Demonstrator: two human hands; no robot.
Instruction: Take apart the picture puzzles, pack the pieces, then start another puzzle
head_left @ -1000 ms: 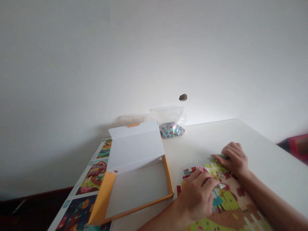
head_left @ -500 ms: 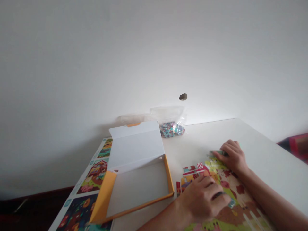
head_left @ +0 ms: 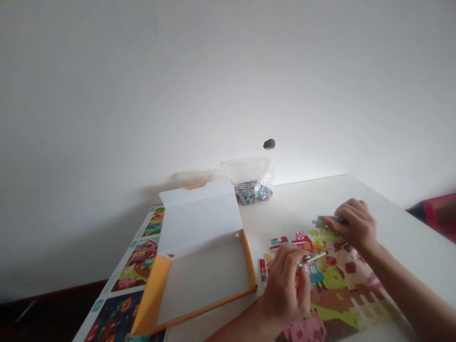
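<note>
Most likely a room in a private home. Signs for this: a plain white wall [head_left: 228, 80] with one small dark chipped spot [head_left: 269, 144], a simple white table [head_left: 302, 204], a dark floor [head_left: 46, 308] down at the left, a pink and red fabric [head_left: 438, 211] at the right edge, and on the table a cartoon farm jigsaw puzzle [head_left: 342, 280] beside its cardboard box [head_left: 203, 270].

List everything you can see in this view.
partly built jigsaw puzzle: one, multicoloured, right of the table
white table: one, white, under everything
open box: one, white and orange, table's left
printed picture panel: one, multicoloured, left of box
clear bag of puzzle pieces: one, multicoloured, far table edge
wall mark: one, brown, on white wall
fabric: one, pink-red, far right
left hand grip: one, pinching thin puzzle piece
right hand grip: one, holding green puzzle piece
</note>
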